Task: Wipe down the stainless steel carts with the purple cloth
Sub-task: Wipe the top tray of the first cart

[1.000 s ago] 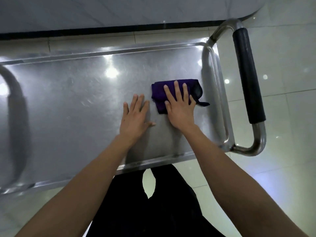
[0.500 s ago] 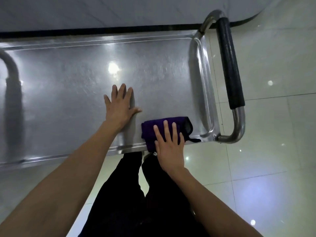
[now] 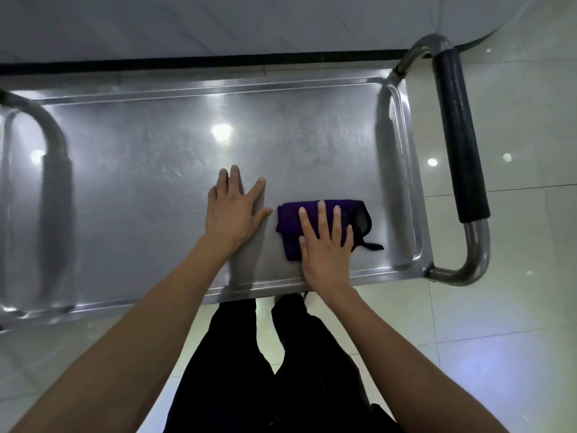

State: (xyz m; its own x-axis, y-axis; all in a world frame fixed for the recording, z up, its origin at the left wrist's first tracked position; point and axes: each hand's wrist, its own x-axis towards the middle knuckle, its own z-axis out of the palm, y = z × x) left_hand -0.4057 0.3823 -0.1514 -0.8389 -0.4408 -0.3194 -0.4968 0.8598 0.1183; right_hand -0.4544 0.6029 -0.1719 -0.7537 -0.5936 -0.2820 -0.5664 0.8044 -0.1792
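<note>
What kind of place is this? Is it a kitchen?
Maybe. It looks like a work area in a restaurant, canteen or clinic, though I can't tell which. The clues: a shiny stainless steel cart top with a black-padded push handle, glossy pale floor tiles, and a folded purple cleaning cloth.

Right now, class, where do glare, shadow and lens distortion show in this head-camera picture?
Head view: round lamp glare on the stainless steel cart top; the left hand casts a grey shadow beside it; the wide lens bows the cart's rim; the folded purple cloth under the right hand stays sharp.
</note>
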